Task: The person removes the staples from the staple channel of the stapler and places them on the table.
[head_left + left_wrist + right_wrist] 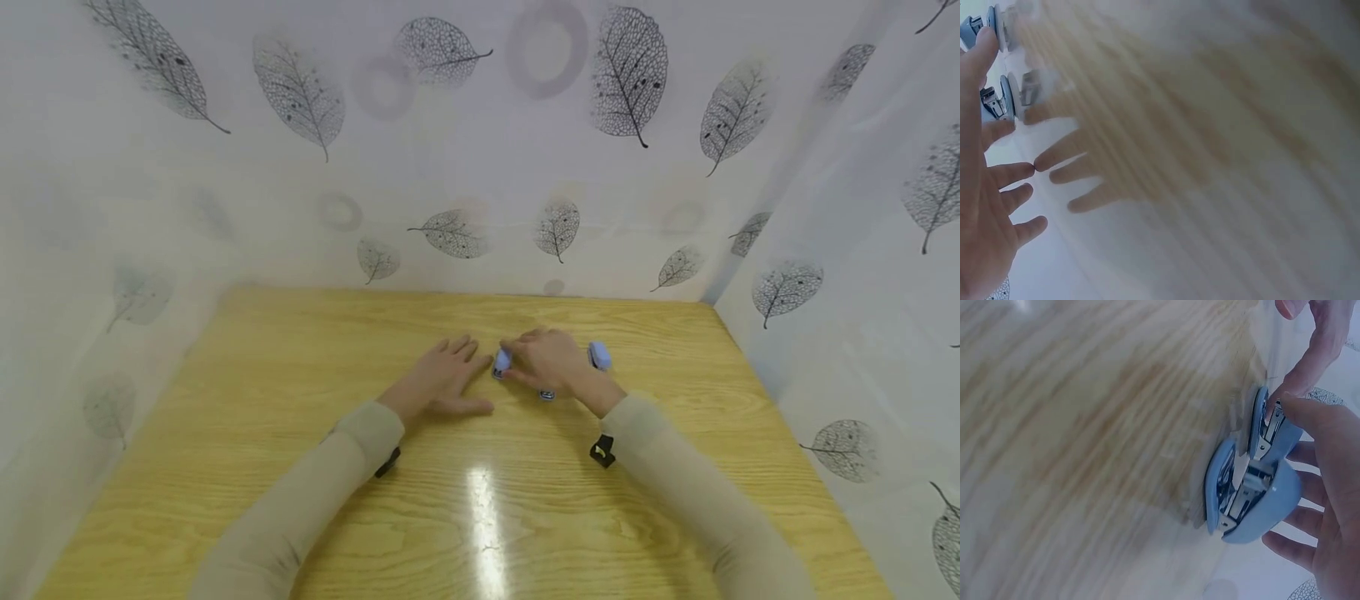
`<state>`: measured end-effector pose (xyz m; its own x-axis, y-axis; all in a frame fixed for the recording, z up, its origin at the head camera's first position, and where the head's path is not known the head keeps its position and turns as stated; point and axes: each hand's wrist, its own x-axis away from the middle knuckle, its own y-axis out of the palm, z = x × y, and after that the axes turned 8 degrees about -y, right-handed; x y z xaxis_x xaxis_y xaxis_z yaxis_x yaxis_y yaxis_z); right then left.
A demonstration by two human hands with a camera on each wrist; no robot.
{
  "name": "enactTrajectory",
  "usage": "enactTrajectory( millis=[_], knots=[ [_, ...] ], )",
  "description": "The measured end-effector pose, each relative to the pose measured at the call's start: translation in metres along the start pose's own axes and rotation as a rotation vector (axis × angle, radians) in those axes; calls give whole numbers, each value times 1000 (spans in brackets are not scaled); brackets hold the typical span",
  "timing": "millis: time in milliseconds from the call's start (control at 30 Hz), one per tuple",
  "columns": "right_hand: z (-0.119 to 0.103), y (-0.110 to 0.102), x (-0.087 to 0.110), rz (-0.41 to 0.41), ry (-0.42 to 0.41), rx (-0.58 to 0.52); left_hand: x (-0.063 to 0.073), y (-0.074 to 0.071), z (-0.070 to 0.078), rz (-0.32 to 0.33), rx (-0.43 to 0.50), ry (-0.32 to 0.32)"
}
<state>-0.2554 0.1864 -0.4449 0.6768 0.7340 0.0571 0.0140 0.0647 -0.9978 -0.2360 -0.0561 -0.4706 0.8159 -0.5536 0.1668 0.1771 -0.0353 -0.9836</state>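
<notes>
On the far part of the glossy yellow wood-grain counter (360, 333), a person's right hand (553, 360) has its grip pinching a small pale blue-lilac stapler with a metal mechanism (502, 360) between thumb and fingers. That stapler stands base down on the counter, the leftmost of three. The left hand (446, 379) lies just left of it, palm down, its grip spread; the forefinger reaches the stapler's left side, though whether it touches I cannot tell. A second blue stapler with a dark metal front (547, 395) stands below the right hand, partly hidden by it in the head view, and a third pale lilac stapler (599, 356) stands just right of that hand. Both arms wear beige sleeves (330, 475) and black wrist straps (602, 451). White walls printed with dark skeleton leaves (480, 150) rise behind and at both sides.
</notes>
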Motion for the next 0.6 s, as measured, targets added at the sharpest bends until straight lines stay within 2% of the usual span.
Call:
enactTrajectory(
  millis=[333,500,600],
  knots=[
    [-20,0,-2,30,-12,-18,14,4,-7,38,54,42],
    [-27,4,-4,93,-46,-15,21,4,-10,40,87,42],
    [-30,9,-5,139,-69,2,24,5,-11,50,77,43]
  ],
)
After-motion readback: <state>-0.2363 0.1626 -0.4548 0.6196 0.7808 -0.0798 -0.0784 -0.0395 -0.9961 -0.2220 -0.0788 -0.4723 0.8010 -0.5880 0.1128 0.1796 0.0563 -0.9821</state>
